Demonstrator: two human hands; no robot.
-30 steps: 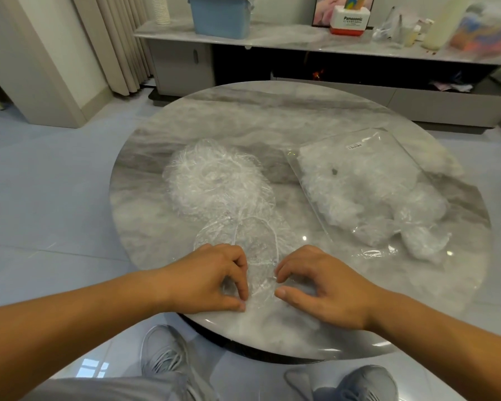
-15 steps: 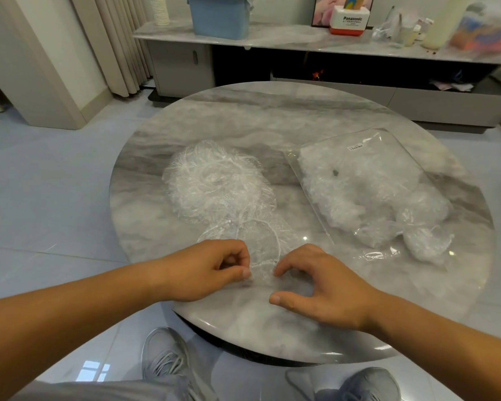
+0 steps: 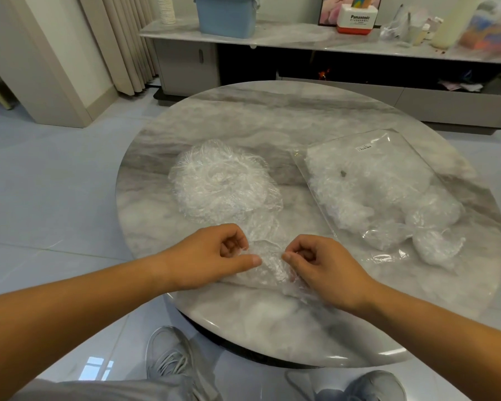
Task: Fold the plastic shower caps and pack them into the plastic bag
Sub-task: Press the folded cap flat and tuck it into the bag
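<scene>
A clear, crinkled shower cap (image 3: 268, 263) lies bunched on the round marble table (image 3: 272, 117) near its front edge. My left hand (image 3: 211, 256) pinches the cap's left side between thumb and curled fingers. My right hand (image 3: 321, 264) pinches its right side the same way, a short gap apart. Behind them sits a round pile of clear shower caps (image 3: 220, 183). To the right lies a clear plastic bag (image 3: 370, 180) with folded caps inside; a few crumpled caps (image 3: 434, 244) lie at its near end.
A low marble sideboard (image 3: 301, 39) stands beyond the table with a blue bin (image 3: 226, 13), a Panasonic box (image 3: 357, 20) and bottles. Curtains hang at the back left. My grey shoes (image 3: 171, 360) rest on the tiled floor under the table's front edge.
Both hands have closed in on the cap and gathered it into a smaller bunch. The right hand's fingers, spread before, now curl and pinch the plastic.
</scene>
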